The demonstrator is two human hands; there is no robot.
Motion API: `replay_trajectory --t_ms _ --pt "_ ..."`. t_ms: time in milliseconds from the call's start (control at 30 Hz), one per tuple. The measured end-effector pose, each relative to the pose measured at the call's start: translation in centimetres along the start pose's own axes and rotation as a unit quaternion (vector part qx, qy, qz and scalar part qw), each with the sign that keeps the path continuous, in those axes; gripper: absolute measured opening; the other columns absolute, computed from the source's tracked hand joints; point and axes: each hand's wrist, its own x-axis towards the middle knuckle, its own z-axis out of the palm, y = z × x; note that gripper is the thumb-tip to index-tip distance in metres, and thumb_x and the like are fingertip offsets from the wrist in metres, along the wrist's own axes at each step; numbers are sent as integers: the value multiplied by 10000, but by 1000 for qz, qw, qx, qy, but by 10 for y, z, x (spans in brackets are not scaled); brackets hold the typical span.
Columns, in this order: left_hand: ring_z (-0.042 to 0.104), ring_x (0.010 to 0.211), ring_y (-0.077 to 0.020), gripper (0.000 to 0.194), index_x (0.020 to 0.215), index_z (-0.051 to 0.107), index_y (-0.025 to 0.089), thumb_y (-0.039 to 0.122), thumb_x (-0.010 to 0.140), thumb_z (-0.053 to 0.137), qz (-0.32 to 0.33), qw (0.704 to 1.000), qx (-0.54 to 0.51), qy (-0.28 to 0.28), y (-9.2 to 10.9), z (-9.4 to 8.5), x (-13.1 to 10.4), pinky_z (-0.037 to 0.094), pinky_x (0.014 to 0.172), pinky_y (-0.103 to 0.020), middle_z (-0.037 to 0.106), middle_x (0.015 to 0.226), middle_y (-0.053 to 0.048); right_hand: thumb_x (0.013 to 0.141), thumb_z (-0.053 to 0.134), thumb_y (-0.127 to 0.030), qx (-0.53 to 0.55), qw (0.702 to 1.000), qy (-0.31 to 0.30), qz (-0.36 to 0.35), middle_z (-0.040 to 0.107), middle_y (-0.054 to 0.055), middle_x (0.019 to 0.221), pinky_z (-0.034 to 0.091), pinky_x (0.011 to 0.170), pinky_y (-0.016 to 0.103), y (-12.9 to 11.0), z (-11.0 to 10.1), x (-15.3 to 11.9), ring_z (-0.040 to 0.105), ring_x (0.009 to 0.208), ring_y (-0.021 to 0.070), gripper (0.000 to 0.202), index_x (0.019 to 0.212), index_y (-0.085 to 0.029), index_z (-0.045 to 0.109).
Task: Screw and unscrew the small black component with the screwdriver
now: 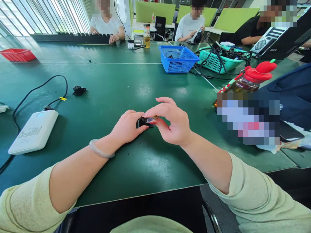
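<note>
My left hand [128, 127] rests on the green table, its thumb and fingers closed around a small glossy black object [141, 122] whose kind I cannot make out. Close against it, my right hand [173, 121] pinches thumb and index finger together over a tiny part [151, 120], purplish and brownish in colour, right at the black object. Whether this part is joined to the black object is hidden by the fingertips. The other fingers of my right hand curl loosely in the air.
Leftward lie a white power bank [34, 132] with a black cable and a crumpled black piece [79, 90]. Farther off stand a red tray [18, 55], a blue basket [178, 60] and a teal basket [213, 61] of cables. A red-lidded bottle [250, 79] stands right. Several people sit opposite.
</note>
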Motion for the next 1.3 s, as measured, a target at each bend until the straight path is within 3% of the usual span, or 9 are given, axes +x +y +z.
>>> replay_trajectory --t_ms 200,433,633,1300 --pt "601 1068 -290 241 1079 669 212 349 881 665 -3 1000 -2 -10 2 -2 2 499 960 -463 719 1046 -67 916 430 -44 12 1000 26 -4 746 -20 983 515 997 406 4 4 -3 709 809 128 334 1130 -253 579" --pt "579 1133 -307 328 1159 682 244 373 858 690 -38 999 -15 -27 6 -6 2 484 998 -486 728 1075 -62 1019 399 -161 80 988 102 82 688 30 983 587 816 362 15 8 -12 683 868 154 246 1187 -246 558" --pt "572 1116 -300 293 1137 683 254 374 870 679 -27 999 -20 -30 5 -5 1 482 986 -474 733 1066 -53 1037 394 -215 97 982 150 56 631 22 946 593 743 331 15 7 -10 659 818 140 202 1167 -246 545" --pt "577 1132 -309 313 1152 686 254 356 856 691 -33 999 -18 -29 7 -5 1 478 1003 -490 733 1084 -55 1016 385 -161 103 987 112 41 639 16 946 586 820 366 12 10 -11 664 824 138 232 1154 -248 550"
